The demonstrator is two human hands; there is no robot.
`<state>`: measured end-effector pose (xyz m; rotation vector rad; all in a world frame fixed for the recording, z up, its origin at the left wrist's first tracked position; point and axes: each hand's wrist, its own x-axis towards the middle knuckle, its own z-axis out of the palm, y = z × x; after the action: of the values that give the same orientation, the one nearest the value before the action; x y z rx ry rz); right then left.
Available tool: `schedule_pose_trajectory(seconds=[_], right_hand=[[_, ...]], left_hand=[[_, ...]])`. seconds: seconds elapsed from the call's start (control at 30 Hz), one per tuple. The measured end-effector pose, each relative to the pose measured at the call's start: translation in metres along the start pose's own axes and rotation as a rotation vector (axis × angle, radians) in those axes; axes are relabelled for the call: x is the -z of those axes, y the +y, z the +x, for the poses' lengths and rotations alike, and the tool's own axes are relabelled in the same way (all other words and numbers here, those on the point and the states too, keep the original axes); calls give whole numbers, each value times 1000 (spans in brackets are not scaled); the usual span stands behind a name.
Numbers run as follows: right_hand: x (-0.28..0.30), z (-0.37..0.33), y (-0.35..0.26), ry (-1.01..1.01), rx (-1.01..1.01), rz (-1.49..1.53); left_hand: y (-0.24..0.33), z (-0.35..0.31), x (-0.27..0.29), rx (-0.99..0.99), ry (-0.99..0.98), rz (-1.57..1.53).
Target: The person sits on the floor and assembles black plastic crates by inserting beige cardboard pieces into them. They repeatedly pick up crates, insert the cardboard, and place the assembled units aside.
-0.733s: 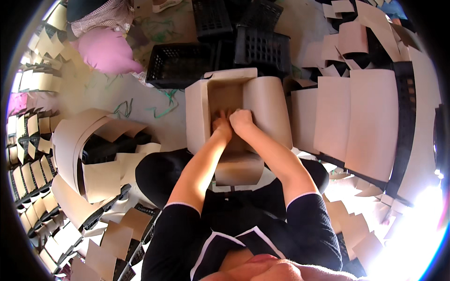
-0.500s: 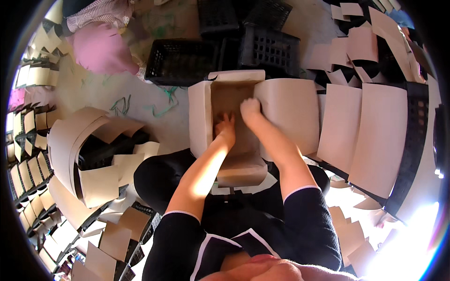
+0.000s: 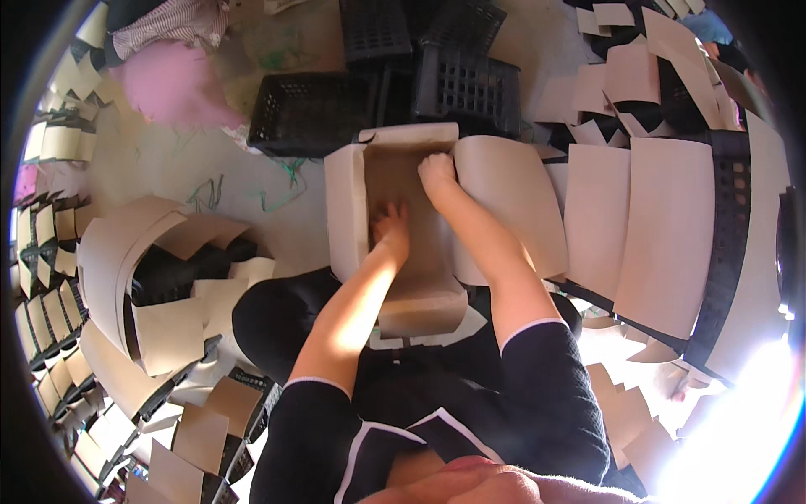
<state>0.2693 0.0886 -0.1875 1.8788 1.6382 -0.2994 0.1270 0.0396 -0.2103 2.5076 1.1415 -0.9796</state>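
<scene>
A brown cardboard box point(image 3: 351, 210) lies partly folded on my lap, its flaps turned out to the left, far end and right. My left hand point(image 3: 389, 228) presses flat inside the box on its bottom panel, fingers spread. My right hand point(image 3: 437, 173) grips the upper edge of the box's right wall where the wide right flap point(image 3: 512, 206) bends outward. The near flap point(image 3: 420, 307) hangs toward my knees.
Black plastic crates point(image 3: 315, 109) stand beyond the box. Flat cardboard blanks point(image 3: 655, 227) lie stacked in rows to the right over a black crate rim. Curled cardboard sheets point(image 3: 126, 260) and more blanks sit on the left. A pink bag point(image 3: 172, 84) lies far left.
My hands have parted: the left one slid down into the box, the right one moved to the right wall. The right flap has swung wider outward.
</scene>
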Motion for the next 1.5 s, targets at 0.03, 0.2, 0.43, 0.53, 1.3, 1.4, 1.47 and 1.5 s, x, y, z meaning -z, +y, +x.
schedule_pose_trajectory(seconds=[0.03, 0.2, 0.43, 0.53, 1.3, 1.4, 1.47, 1.5], right_hand=[[-3, 2, 1, -22, 35, -56], [-38, 43, -13, -120, 9, -134], [-44, 9, -27, -197, -38, -14], [-48, -46, -43, -232, 158, -90], [-20, -98, 35, 504, -420, 1280], [-9, -63, 58, 711, -426, 1258], [-6, -60, 64, 627, -458, 1310], [-9, -65, 61, 564, -500, 1301]], left_hand=[[-1, -2, 2, 4, -6, -8], [2, 5, -13, 29, 46, -4], [4, 4, -16, 15, 27, -1], [6, -1, -5, 21, 9, 10], [42, -7, 10, -361, 249, -73], [46, -5, 11, -360, 247, -68], [47, -4, 10, -362, 248, -72], [47, -5, 10, -365, 248, -78]])
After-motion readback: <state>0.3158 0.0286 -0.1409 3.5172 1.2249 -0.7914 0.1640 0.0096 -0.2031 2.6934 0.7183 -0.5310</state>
